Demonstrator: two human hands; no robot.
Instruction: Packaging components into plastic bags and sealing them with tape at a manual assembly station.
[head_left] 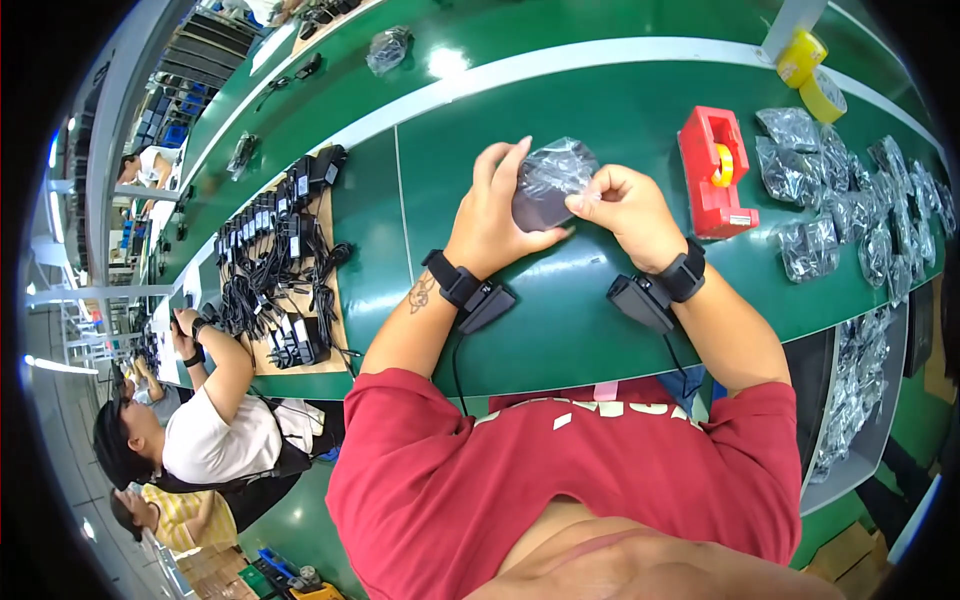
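1. Far to the left, a co-worker in a white top (215,440) bends over a board of black power adapters (285,265) with tangled cords. That person's hands are mostly lost among the cables.

2. The person's left hand (490,215) is cupped with fingers half curled. It cradles the left side and underside of a dark adapter in a clear plastic bag (548,185), held just above the green bench (560,330) at the middle of the scene.

3. The right hand (625,205) pinches the bag's right edge between thumb and fingertips, the other fingers folded in. Both hands have hold of the same bag.

4. To do this well, I'd say the left hand should keep the adapter steady. The right can then pull the loose film snug and flat before any fold, so no slack bunches up.

5. The red tape dispenser (715,170) stands just right of the hands, within easy reach.

6. Farther right lies a heap of bagged adapters (850,190), and yellow tape rolls (812,72) sit at the far right.

7. Hard to make out:
   - The bag's mouth is hidden behind the fingers, so I cannot tell if it is open or folded.
   - Glare on the film hides the adapter's shape.
   - The black wrist devices (645,295) cover part of the bench.
   - The bin (855,400) at the near right is cut off.
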